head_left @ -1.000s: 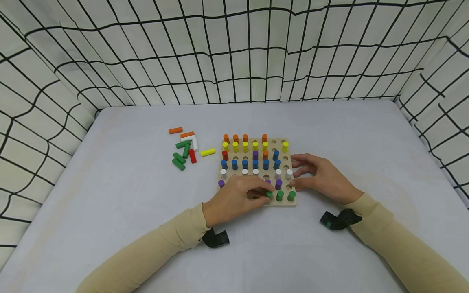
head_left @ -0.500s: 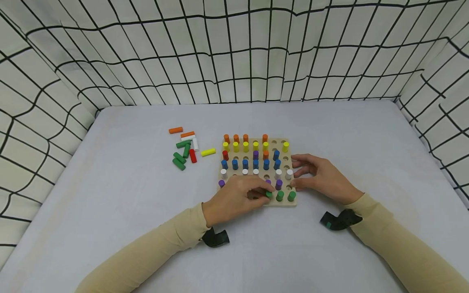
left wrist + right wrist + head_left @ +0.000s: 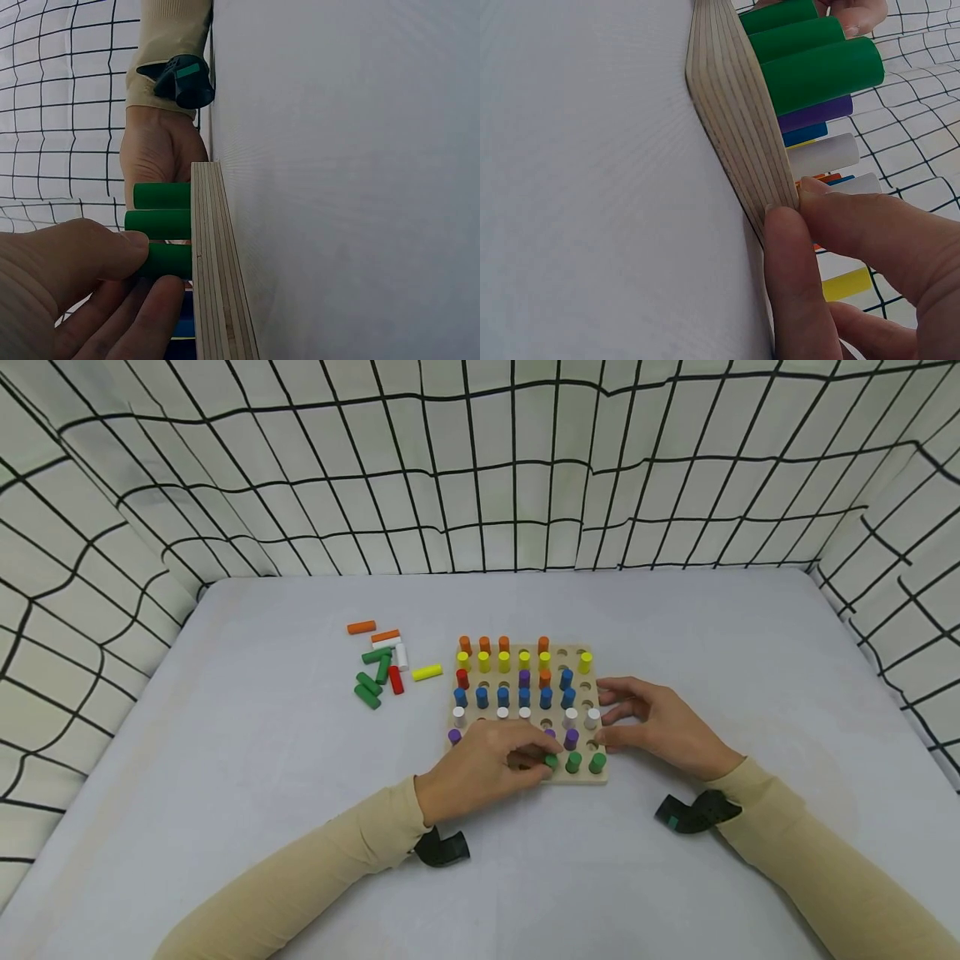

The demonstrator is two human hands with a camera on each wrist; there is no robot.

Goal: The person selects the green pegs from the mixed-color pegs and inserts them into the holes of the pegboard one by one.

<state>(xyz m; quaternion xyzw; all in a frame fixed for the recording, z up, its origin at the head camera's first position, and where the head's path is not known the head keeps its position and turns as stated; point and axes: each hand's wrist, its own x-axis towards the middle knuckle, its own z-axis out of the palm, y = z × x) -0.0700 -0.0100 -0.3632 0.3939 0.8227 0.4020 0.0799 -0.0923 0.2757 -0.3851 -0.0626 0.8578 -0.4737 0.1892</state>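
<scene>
At five o'clock on the pegboard [image 3: 583, 778], my left hand [image 3: 483, 770] pinches a green peg [image 3: 551, 762], likely pushing it in; letting go seems next. My right hand [image 3: 663, 724] grips three o'clock.

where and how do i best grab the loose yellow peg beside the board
Probably pinch the yellow peg across its middle, from above, thumb and finger on its long sides. It's a slim cylinder lying flat, apart from the board and other loose pegs, so both sides look free.

White tabletop [image 3: 225, 735], wooden pegboard [image 3: 214, 247], loose coloured pegs [image 3: 368, 683] nearby
</scene>
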